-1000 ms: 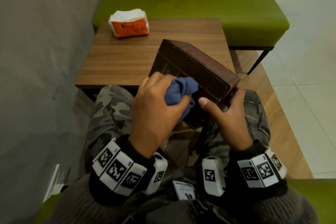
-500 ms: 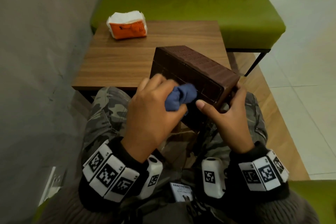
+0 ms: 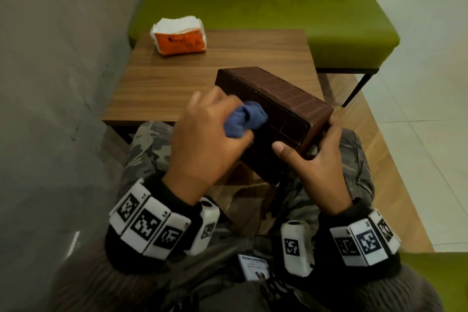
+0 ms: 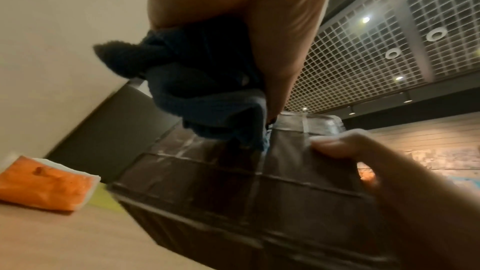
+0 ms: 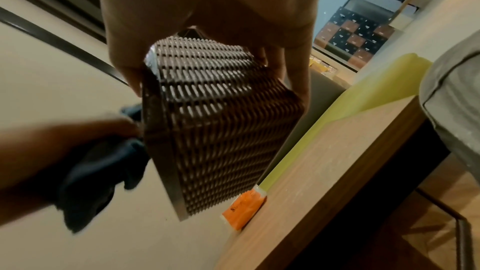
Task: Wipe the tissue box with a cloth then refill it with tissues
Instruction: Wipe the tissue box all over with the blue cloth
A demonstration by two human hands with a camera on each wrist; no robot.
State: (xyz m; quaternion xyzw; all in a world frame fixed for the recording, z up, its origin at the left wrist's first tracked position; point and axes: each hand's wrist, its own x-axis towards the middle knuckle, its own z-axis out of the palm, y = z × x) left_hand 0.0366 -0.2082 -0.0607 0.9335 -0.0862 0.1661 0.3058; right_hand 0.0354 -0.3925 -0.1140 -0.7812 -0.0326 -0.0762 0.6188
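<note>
A dark brown woven tissue box (image 3: pixel 283 99) is held tilted above my lap, its smooth panelled face (image 4: pixel 259 182) turned toward me. My right hand (image 3: pixel 314 159) grips its near right end (image 5: pixel 207 110), thumb on the panelled face. My left hand (image 3: pixel 202 144) holds a bunched blue cloth (image 3: pixel 247 119) and presses it against that face near the middle. The cloth (image 4: pixel 202 89) shows dark under my left palm, and again as the cloth (image 5: pixel 98 171) left of the box. An orange and white tissue pack (image 3: pixel 179 37) lies on the table's far left corner.
The small wooden table (image 3: pixel 202 76) stands in front of my knees, with a grey wall (image 3: pixel 50 83) on the left. A green bench (image 3: pixel 266 7) runs behind the table. A wooden ledge (image 3: pixel 379 172) and pale floor lie to the right.
The box has rolled so its woven side now faces up. My left hand has slid the cloth slightly left along the panelled face. The right hand keeps its grip.
</note>
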